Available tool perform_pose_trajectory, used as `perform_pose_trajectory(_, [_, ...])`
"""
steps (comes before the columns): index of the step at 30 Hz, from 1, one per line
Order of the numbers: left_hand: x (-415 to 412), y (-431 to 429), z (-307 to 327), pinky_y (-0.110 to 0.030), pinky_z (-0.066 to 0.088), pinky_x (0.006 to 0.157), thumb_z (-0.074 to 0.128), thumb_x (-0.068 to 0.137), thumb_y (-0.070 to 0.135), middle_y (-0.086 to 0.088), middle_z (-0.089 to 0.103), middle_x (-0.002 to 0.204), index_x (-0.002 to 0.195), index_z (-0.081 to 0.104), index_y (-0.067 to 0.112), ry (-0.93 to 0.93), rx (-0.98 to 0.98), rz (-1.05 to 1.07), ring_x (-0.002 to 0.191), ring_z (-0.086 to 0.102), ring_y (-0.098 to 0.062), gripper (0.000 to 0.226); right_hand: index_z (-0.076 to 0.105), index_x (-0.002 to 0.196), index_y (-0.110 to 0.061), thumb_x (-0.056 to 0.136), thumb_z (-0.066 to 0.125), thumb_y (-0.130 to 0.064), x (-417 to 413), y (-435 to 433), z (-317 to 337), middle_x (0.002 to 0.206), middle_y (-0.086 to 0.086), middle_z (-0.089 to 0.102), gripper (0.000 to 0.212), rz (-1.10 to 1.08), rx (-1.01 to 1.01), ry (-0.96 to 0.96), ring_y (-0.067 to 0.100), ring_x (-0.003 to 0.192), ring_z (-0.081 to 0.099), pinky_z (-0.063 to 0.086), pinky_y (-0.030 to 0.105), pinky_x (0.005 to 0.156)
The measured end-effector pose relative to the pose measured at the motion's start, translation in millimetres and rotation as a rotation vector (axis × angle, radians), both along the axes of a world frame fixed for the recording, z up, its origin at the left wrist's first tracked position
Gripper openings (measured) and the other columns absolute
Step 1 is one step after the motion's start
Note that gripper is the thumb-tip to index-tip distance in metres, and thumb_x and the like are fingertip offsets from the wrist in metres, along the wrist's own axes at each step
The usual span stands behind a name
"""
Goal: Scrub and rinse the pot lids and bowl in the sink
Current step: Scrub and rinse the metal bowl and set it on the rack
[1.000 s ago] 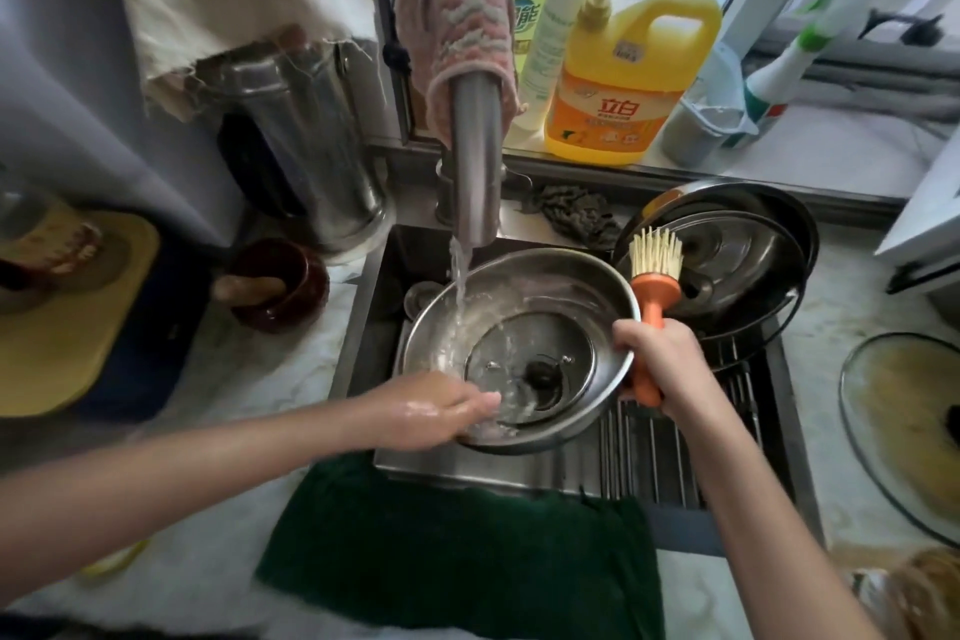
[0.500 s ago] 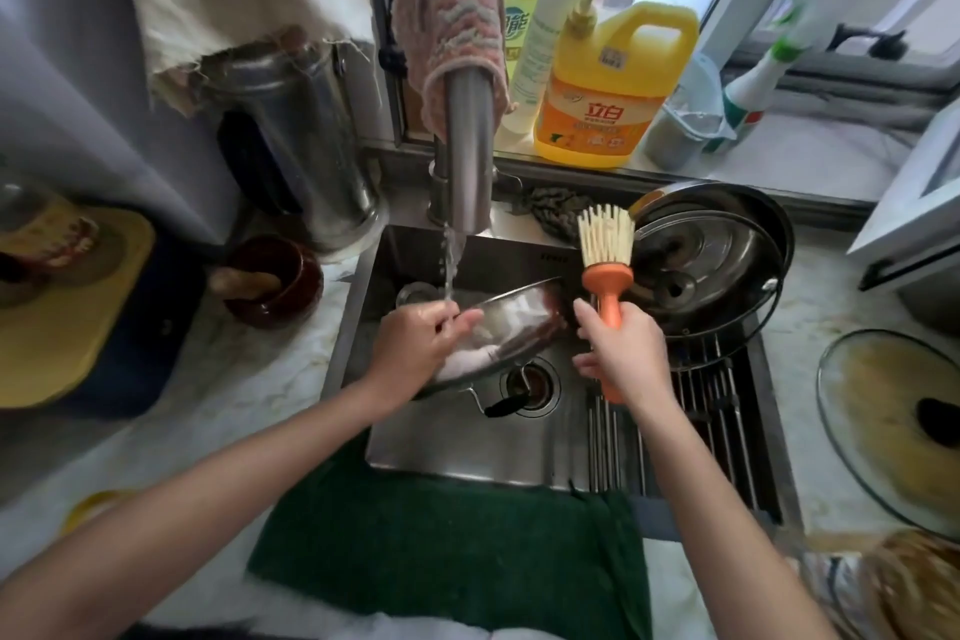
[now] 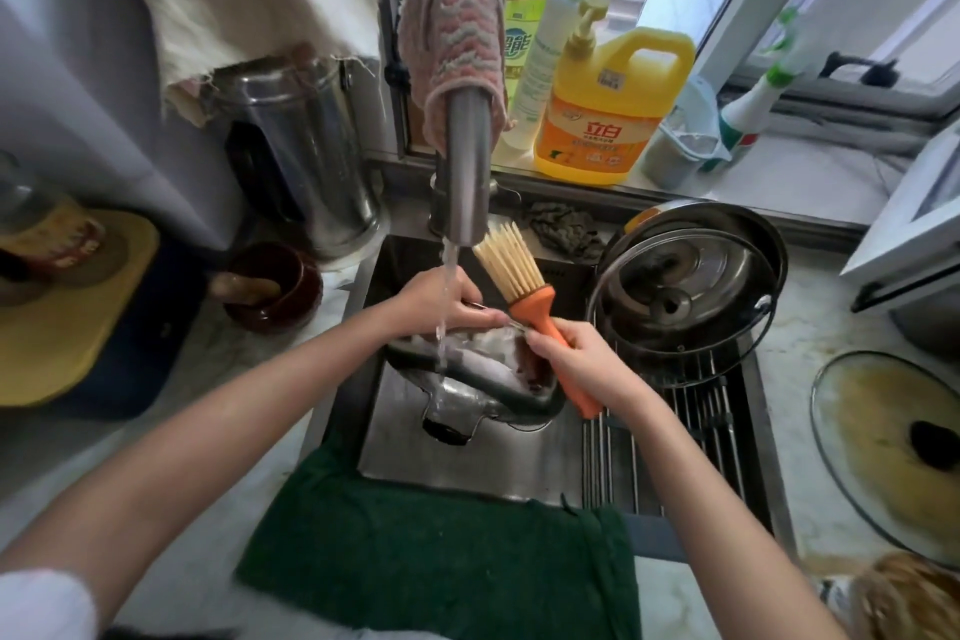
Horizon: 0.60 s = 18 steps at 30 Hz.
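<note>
A steel bowl (image 3: 470, 372) is tipped steeply over the sink (image 3: 467, 463), with water from the faucet (image 3: 465, 172) running across it. My left hand (image 3: 441, 299) grips the bowl's far rim under the stream. My right hand (image 3: 587, 364) holds an orange scrubbing brush (image 3: 537, 317) by its handle, bristles pointing up and away, and its fingers touch the bowl's right rim. A small steel lid with a black knob (image 3: 449, 424) lies on the sink floor below the bowl. More pot lids (image 3: 685, 296) lean in a stack on the drying rack at the right.
A green towel (image 3: 441, 561) hangs over the sink's front edge. A glass lid (image 3: 893, 452) lies on the right counter. Detergent bottles (image 3: 608, 114) line the windowsill. A steel canister (image 3: 301, 146) and a brown bowl (image 3: 275, 286) stand to the left of the sink.
My left hand lifted the bowl from flat in the sink and tipped it over; the small lid slid out onto the sink floor. My right hand brought the brush left to the bowl's rim.
</note>
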State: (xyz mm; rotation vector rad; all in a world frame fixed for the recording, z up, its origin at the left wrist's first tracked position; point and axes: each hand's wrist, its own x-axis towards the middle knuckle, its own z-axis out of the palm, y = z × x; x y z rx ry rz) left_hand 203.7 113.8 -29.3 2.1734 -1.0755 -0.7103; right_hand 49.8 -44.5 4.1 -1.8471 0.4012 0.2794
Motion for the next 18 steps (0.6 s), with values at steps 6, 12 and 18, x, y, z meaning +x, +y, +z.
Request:
perform_pose_trajectory(6, [-9.5, 1.3, -6.4, -0.031, 0.047, 0.065, 0.058, 0.076, 0.062, 0.010, 0.063, 0.068, 0.068, 0.067, 0.024, -0.127, -0.142, 0.104, 0.066, 0.058, -0.005, 0.040, 0.063, 0.071, -0.011, 0.083, 0.063, -0.035, -6.3, 28.8, -25.4, 0.065, 0.009, 0.063, 0.027, -0.389, -0.076, 0.022, 0.026, 0.063, 0.059, 0.050, 0.045, 0.065])
perform_pose_trajectory(12, [-104.5, -28.7, -30.6, -0.026, 0.018, 0.116, 0.033, 0.086, 0.035, -0.001, 0.045, 0.143, 0.130, 0.055, 0.014, 0.091, -0.360, 0.891, 0.137, 0.029, -0.009, 0.054, 0.056, 0.060, -0.016, 0.089, 0.062, -0.030, -6.9, 83.4, -22.8, 0.059, 0.002, 0.059, 0.032, -0.811, 0.010, 0.057, 0.024, 0.064, 0.058, 0.044, 0.034, 0.065])
perform_pose_trajectory(18, [-69.5, -16.8, -44.4, -0.044, 0.039, 0.105, 0.045, 0.077, 0.036, -0.001, 0.063, 0.114, 0.091, 0.066, 0.028, 0.504, -0.623, 1.156, 0.118, 0.054, -0.031, 0.026, 0.058, 0.062, -0.015, 0.091, 0.061, -0.025, -19.3, 89.6, -26.4, 0.061, 0.003, 0.059, 0.030, -0.816, -0.011, 0.016, 0.019, 0.062, 0.058, 0.043, 0.032, 0.064])
